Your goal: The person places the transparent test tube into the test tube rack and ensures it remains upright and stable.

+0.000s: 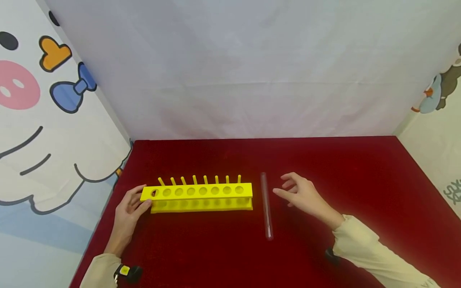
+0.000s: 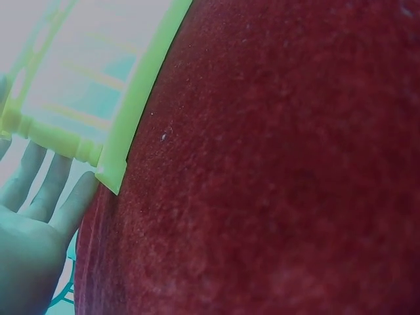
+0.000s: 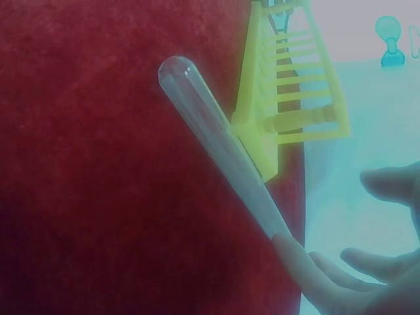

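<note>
A yellow test tube rack (image 1: 201,193) stands on the red cloth, with a row of round holes along its top and a row of upright pegs behind. My left hand (image 1: 127,210) holds the rack's left end, thumb at the front edge and fingers at the end and back. In the left wrist view, fingertips (image 2: 85,180) meet the end of the rack (image 2: 131,105). A clear glass test tube (image 1: 267,208) lies just right of the rack, its rounded end toward me. Right of the tube, my right hand (image 1: 302,196) hovers with fingers apart, holding nothing.
A dark red cloth (image 1: 342,168) covers the table. A pale curtain (image 1: 252,72) hangs behind it, and a cartoon-printed sheet (image 1: 43,132) stands along the left side. Another printed panel (image 1: 435,140) borders the right side.
</note>
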A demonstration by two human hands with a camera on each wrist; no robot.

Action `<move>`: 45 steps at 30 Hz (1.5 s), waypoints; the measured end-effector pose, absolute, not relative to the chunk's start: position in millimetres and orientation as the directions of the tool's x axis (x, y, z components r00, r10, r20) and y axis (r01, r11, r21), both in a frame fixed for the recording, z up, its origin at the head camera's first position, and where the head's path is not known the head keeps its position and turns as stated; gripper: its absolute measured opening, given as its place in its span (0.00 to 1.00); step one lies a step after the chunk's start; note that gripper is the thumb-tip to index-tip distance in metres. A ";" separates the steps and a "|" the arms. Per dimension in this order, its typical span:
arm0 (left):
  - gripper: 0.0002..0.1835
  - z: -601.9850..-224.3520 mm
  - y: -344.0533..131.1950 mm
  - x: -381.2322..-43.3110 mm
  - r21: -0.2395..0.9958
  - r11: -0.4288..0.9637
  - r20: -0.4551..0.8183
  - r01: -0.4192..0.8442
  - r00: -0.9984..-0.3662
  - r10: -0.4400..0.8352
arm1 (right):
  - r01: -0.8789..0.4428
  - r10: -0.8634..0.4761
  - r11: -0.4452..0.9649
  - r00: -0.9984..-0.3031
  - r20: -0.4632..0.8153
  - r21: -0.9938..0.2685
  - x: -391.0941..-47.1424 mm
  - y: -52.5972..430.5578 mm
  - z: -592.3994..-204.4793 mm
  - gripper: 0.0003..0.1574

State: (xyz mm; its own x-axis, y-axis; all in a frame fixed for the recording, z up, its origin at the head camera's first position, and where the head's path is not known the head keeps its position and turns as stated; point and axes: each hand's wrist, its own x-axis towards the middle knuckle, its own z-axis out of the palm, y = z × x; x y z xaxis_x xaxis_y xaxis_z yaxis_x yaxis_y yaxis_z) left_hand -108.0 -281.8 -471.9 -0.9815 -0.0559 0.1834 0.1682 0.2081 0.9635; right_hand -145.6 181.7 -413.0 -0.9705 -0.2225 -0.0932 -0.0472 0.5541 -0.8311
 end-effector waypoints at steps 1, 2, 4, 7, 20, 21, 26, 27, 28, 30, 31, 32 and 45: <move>0.26 -471.7 -282.0 -108.3 0.964 0.211 0.181 0.165 -0.982 -0.057 | -0.046 -0.221 0.555 -0.971 -0.094 -0.831 -146.0 180.2 -413.3 0.36; 0.26 -471.2 -282.1 -108.4 0.964 0.211 0.177 0.162 -0.982 -0.057 | -0.045 -0.220 0.556 -0.971 -0.095 -0.830 -146.5 178.8 -414.1 0.37; 0.26 -469.4 -281.5 -108.5 0.965 0.211 0.171 0.155 -0.984 -0.056 | -0.041 -0.215 0.563 -0.972 -0.098 -0.826 -147.7 176.3 -415.6 0.37; 0.25 -463.7 -279.2 -107.7 0.965 0.216 0.162 0.146 -0.985 -0.057 | -0.035 -0.208 0.565 -0.973 -0.102 -0.824 -149.7 172.8 -417.9 0.38; 0.24 -449.4 -274.3 -105.5 0.963 0.234 0.150 0.136 -0.988 -0.042 | 0.005 -0.201 0.580 -0.968 -0.149 -0.814 -153.6 160.2 -425.7 0.34; 0.24 -449.4 -274.5 -105.3 0.962 0.237 0.148 0.134 -0.988 -0.044 | 0.009 -0.199 0.580 -0.968 -0.153 -0.815 -154.1 159.1 -426.5 0.34; 0.24 -449.6 -274.7 -104.2 0.963 0.237 0.141 0.127 -0.989 -0.045 | 0.042 -0.187 0.565 -0.966 -0.177 -0.824 -157.1 153.6 -431.0 0.34; 0.25 -449.8 -274.6 -104.0 0.963 0.237 0.141 0.127 -0.989 -0.043 | 0.045 -0.187 0.562 -0.966 -0.180 -0.826 -157.7 152.5 -432.0 0.34; 0.25 -449.9 -274.5 -103.8 0.964 0.236 0.139 0.125 -0.989 -0.043 | 0.049 -0.188 0.558 -0.965 -0.183 -0.828 -158.3 151.4 -433.1 0.34; 0.25 -450.7 -274.7 -103.1 0.962 0.245 0.137 0.122 -0.990 -0.044 | 0.057 -0.185 0.553 -0.964 -0.190 -0.831 -159.3 149.3 -435.8 0.34; 0.25 -451.0 -274.9 -102.8 0.961 0.248 0.136 0.121 -0.990 -0.045 | 0.061 -0.183 0.552 -0.964 -0.192 -0.832 -159.6 148.3 -437.3 0.35; 0.25 -451.3 -275.1 -102.5 0.961 0.249 0.135 0.119 -0.990 -0.046 | 0.064 -0.181 0.553 -0.964 -0.194 -0.831 -160.0 147.3 -438.8 0.35; 0.25 -455.8 -275.6 -101.1 0.967 0.232 0.115 0.102 -0.992 -0.044 | 0.064 -0.138 0.597 -0.974 -0.181 -0.800 -162.6 135.4 -448.8 0.33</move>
